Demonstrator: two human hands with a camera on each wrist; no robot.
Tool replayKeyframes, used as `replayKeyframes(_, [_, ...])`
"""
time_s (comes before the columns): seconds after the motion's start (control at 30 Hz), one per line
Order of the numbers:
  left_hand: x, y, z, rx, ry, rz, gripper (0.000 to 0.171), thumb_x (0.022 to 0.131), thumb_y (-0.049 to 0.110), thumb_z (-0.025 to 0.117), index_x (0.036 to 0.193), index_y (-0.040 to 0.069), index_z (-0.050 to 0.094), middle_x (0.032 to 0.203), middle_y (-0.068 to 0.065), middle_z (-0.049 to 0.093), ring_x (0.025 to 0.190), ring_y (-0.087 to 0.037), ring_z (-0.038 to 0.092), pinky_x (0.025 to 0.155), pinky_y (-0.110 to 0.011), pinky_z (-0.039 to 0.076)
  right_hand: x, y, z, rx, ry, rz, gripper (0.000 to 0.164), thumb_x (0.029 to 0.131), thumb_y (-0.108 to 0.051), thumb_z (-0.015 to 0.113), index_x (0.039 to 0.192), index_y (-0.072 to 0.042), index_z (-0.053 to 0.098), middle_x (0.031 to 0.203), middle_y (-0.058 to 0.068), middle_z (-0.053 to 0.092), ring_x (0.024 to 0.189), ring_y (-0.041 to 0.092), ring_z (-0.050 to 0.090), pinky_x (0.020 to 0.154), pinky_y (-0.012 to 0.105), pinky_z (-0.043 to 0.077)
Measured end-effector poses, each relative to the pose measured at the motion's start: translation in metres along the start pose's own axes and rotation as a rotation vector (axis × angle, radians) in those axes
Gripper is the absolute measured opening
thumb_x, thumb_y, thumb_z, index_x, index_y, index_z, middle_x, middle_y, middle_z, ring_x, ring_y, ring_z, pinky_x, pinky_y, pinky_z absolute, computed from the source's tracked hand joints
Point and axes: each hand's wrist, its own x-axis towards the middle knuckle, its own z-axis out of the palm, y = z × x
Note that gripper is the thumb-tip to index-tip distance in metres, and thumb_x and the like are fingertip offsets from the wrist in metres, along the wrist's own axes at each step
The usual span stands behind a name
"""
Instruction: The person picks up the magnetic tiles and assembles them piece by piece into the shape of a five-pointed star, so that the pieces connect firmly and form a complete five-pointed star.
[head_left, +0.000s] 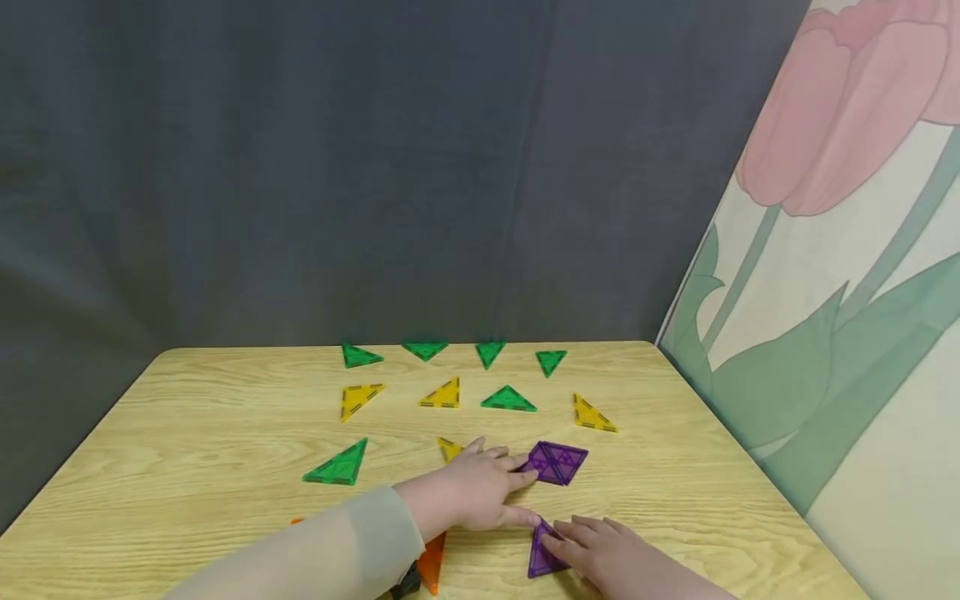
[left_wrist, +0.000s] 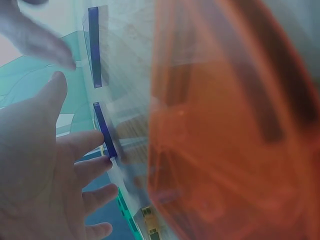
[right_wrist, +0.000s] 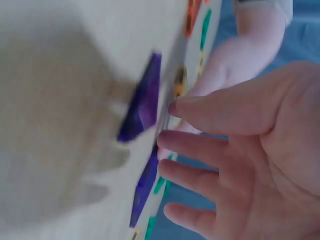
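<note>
Two purple translucent triangle tiles lie edge to edge on the right side of the table. The left hand reaches over the table with spread, straight fingers, its fingertips at the left edge of this pair. Nearer the front lies a single purple triangle tile. Above its right side is the right hand, fingers extended; in the right wrist view that hand shows an uncurled palm beside the purple triangle. Whether its fingertips touch the tile I cannot tell. A yellow triangle is partly hidden behind the left hand.
Green triangles line the far edge of the wooden table. Yellow triangles and a green one lie mid-table. An orange triangle sits partly under the left forearm. A tulip-patterned wall borders the right side.
</note>
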Motion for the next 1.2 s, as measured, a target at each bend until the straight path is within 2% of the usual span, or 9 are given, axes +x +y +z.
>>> replayKeyframes(0.07, [0.000, -0.001, 0.001, 0.004, 0.002, -0.003, 0.073, 0.091, 0.076, 0.032, 0.152, 0.036, 0.038, 0.157, 0.009, 0.031, 0.144, -0.023, 0.028, 0.117, -0.055, 0.014, -0.001, -0.005, 0.007, -0.007, -0.041, 0.002, 0.065, 0.093, -0.063, 0.052, 0.144, -0.023, 0.054, 0.139, 0.003, 0.055, 0.126, 0.030, 0.052, 0.096, 0.055, 0.047])
replayKeyframes(0.17, [0.001, -0.002, 0.002, 0.008, 0.005, -0.009, 0.074, 0.091, 0.076, 0.032, 0.152, 0.036, 0.038, 0.157, 0.009, 0.031, 0.144, -0.023, 0.028, 0.117, -0.054, 0.014, 0.000, -0.008, 0.017, -0.024, -0.050, 0.030, 0.075, 0.090, -0.075, 0.043, 0.144, -0.024, 0.055, 0.139, 0.004, 0.055, 0.124, 0.030, 0.053, 0.095, 0.055, 0.047])
replayKeyframes(0.3, [0.000, -0.003, 0.001, 0.015, 0.003, -0.011, 0.074, 0.091, 0.076, 0.033, 0.152, 0.035, 0.037, 0.157, 0.009, 0.031, 0.144, -0.022, 0.028, 0.117, -0.054, 0.015, -0.001, -0.003, 0.024, -0.042, -0.043, 0.099, 0.080, 0.087, -0.078, 0.042, 0.144, -0.024, 0.054, 0.142, 0.007, 0.053, 0.123, 0.033, 0.053, 0.096, 0.057, 0.046])
replayKeyframes(0.43, [0.000, -0.003, 0.002, 0.014, -0.001, -0.012, 0.073, 0.091, 0.075, 0.034, 0.153, 0.034, 0.037, 0.158, 0.008, 0.030, 0.144, -0.023, 0.028, 0.117, -0.054, 0.015, -0.007, 0.010, 0.024, -0.058, -0.013, 0.171, 0.089, 0.082, -0.082, 0.046, 0.143, -0.018, 0.056, 0.139, 0.012, 0.054, 0.120, 0.036, 0.054, 0.095, 0.057, 0.046])
replayKeyframes(0.57, [-0.001, -0.004, 0.003, 0.009, 0.004, -0.015, 0.074, 0.091, 0.075, 0.034, 0.153, 0.034, 0.037, 0.158, 0.008, 0.030, 0.144, -0.023, 0.027, 0.117, -0.054, 0.014, -0.011, 0.020, 0.020, -0.004, 0.066, 0.255, 0.067, 0.090, -0.058, 0.062, 0.139, -0.012, 0.059, 0.134, 0.016, 0.057, 0.116, 0.038, 0.056, 0.093, 0.060, 0.046])
replayKeyframes(0.7, [-0.004, -0.004, 0.001, -0.008, 0.006, -0.016, 0.073, 0.092, 0.074, 0.035, 0.152, 0.033, 0.038, 0.157, 0.007, 0.030, 0.144, -0.024, 0.028, 0.117, -0.054, 0.014, -0.008, 0.021, 0.015, 0.030, 0.136, 0.326, 0.048, 0.094, -0.027, 0.068, 0.137, -0.010, 0.060, 0.134, 0.017, 0.057, 0.117, 0.040, 0.055, 0.094, 0.061, 0.045])
replayKeyframes(0.8, [-0.007, -0.004, 0.000, -0.014, 0.005, -0.014, 0.072, 0.092, 0.073, 0.035, 0.152, 0.033, 0.039, 0.157, 0.007, 0.031, 0.144, -0.024, 0.028, 0.117, -0.054, 0.014, -0.004, 0.021, 0.012, 0.025, 0.133, 0.357, 0.046, 0.096, -0.025, 0.066, 0.139, -0.011, 0.059, 0.136, 0.017, 0.055, 0.120, 0.040, 0.053, 0.097, 0.061, 0.044])
replayKeyframes(1.0, [-0.011, -0.004, -0.001, -0.025, 0.008, -0.006, 0.072, 0.092, 0.073, 0.035, 0.152, 0.033, 0.040, 0.157, 0.007, 0.031, 0.144, -0.024, 0.028, 0.117, -0.054, 0.015, 0.001, 0.022, 0.008, 0.014, 0.145, 0.347, 0.044, 0.099, -0.022, 0.061, 0.141, -0.009, 0.057, 0.138, 0.019, 0.053, 0.123, 0.040, 0.051, 0.098, 0.061, 0.042])
replayKeyframes(1.2, [-0.013, -0.003, -0.003, -0.024, 0.004, -0.003, 0.071, 0.093, 0.072, 0.035, 0.151, 0.032, 0.042, 0.156, 0.008, 0.033, 0.144, -0.023, 0.028, 0.117, -0.054, 0.015, 0.007, 0.022, 0.005, 0.019, 0.158, 0.351, 0.046, 0.099, -0.020, 0.061, 0.143, -0.010, 0.054, 0.139, 0.022, 0.051, 0.122, 0.043, 0.052, 0.096, 0.064, 0.042])
